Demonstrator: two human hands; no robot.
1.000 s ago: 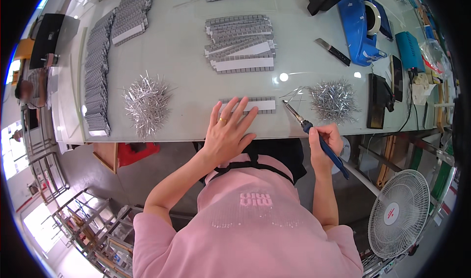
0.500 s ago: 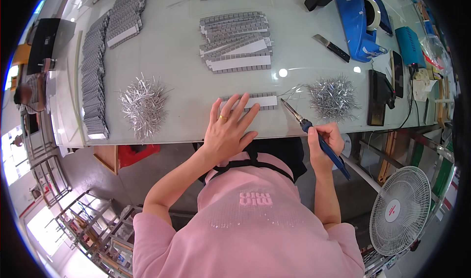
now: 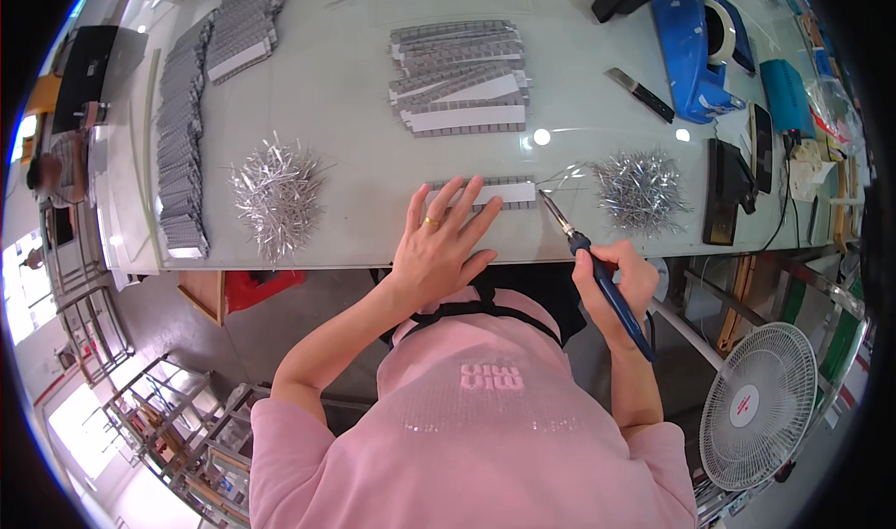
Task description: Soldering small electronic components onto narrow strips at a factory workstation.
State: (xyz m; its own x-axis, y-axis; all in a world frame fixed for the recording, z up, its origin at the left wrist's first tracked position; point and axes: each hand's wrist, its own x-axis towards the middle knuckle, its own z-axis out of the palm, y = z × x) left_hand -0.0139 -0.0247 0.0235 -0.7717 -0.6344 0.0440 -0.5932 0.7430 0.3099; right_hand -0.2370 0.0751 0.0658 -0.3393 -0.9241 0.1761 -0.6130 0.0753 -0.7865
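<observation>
My left hand (image 3: 446, 235) lies flat with fingers spread, pressing on a grey segmented strip with a white centre band (image 3: 516, 191). Its fingers cover the strip's left part. In my right hand (image 3: 618, 282) is a blue-handled soldering iron (image 3: 607, 291), its metal tip pointing up and left, close by the strip's right end. Whether the tip touches is too small to tell. Thin wires (image 3: 565, 174) stick out around that end. A heap of silvery wire pieces (image 3: 642, 191) lies to the right, and another silvery heap (image 3: 277, 201) to the left.
Beyond my hands lies a pile of similar strips (image 3: 457, 81); long stacked rows (image 3: 182, 137) line the left side. At the right are a utility knife (image 3: 641, 95), a blue tape dispenser (image 3: 686, 53), a black box (image 3: 721, 193) and a teal device (image 3: 786, 95). A fan (image 3: 758, 406) stands lower right.
The soldering iron has tilted a little more upright, its tip still by the strip's right end. My left hand stays on the strip. The whole view has shifted slightly.
</observation>
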